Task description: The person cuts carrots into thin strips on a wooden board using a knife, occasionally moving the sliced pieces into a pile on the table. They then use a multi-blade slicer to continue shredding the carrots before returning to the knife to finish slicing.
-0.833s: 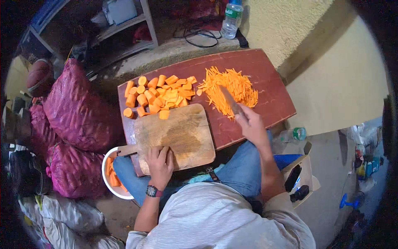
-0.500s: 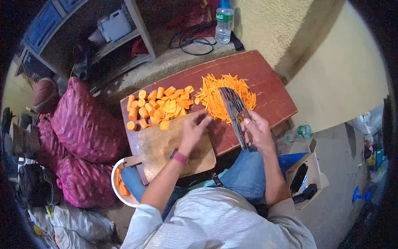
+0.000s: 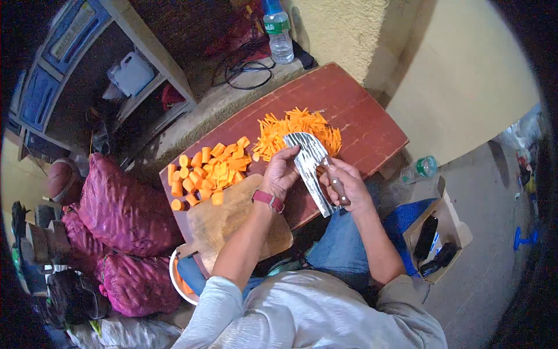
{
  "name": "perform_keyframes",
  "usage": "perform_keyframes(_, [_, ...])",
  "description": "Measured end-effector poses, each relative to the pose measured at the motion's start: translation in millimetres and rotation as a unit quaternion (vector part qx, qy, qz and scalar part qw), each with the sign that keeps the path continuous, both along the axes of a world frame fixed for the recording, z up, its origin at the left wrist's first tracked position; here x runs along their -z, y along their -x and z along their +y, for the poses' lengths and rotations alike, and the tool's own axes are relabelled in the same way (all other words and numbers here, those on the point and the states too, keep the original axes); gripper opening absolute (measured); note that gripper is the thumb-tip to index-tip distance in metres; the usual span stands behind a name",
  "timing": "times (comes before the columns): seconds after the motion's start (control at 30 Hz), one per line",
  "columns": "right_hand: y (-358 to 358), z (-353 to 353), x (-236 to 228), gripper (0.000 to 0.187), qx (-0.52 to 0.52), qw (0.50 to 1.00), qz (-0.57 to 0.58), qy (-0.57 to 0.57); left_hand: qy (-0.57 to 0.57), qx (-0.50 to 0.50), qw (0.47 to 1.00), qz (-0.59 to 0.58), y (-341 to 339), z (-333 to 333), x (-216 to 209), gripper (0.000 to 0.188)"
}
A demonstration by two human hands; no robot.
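A broad-bladed knife (image 3: pixel 309 158), silvery with dark streaks, is held up over the near edge of the red table. Its brown wooden handle (image 3: pixel 338 187) lies in my right hand (image 3: pixel 351 189), whose fingers are wrapped round it. My left hand (image 3: pixel 282 173) grips the blade's left side, thumb on the near face and the other fingers partly hidden. Behind the blade is a heap of orange carrot sticks (image 3: pixel 299 125). To the left lie thick carrot chunks and slices (image 3: pixel 209 168). A wooden chopping board (image 3: pixel 224 218) rests at the table's near left, below my left forearm.
The red table (image 3: pixel 363 113) stands by a low concrete ledge. On the ledge are a water bottle (image 3: pixel 279 35) and a black cable (image 3: pixel 247 72). Pink sacks (image 3: pixel 125 212) crowd the left side. A white tub (image 3: pixel 176 279) with carrots and an open carton (image 3: pixel 439 238) flank my legs.
My left hand has come to the right and taken hold of the blade. The knife has turned and its face now catches the light. The view has shifted a little.
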State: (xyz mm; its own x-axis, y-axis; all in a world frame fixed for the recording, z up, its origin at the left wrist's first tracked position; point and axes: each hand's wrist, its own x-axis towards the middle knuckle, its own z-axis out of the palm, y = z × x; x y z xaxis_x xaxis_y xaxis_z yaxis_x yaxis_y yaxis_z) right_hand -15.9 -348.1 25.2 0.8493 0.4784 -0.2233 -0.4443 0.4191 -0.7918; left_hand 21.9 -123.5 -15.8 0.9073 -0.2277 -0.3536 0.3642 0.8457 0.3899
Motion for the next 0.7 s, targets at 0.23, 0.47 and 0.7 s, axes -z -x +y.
perform_keyframes(0.23, [-8.3, -12.0, 7.4, 0.041, 0.015, 1.0, 0.011, -0.021, -0.071, -0.01, 0.996, -0.043, -1.7, -3.8, 1.0, 0.024])
perform_keyframes(0.47, [-14.4, -14.3, -3.3, 0.036, 0.023, 0.999, -0.024, -0.036, -0.075, -0.047, 0.993, -0.076, -5.4, 30.8, 23.4, 0.017])
perform_keyframes(0.7, [-6.4, -16.1, -22.3, 0.046, 0.028, 0.985, -0.126, 0.115, -0.21, -0.059, 0.974, -0.067, 6.3, 7.5, -28.8, 0.027])
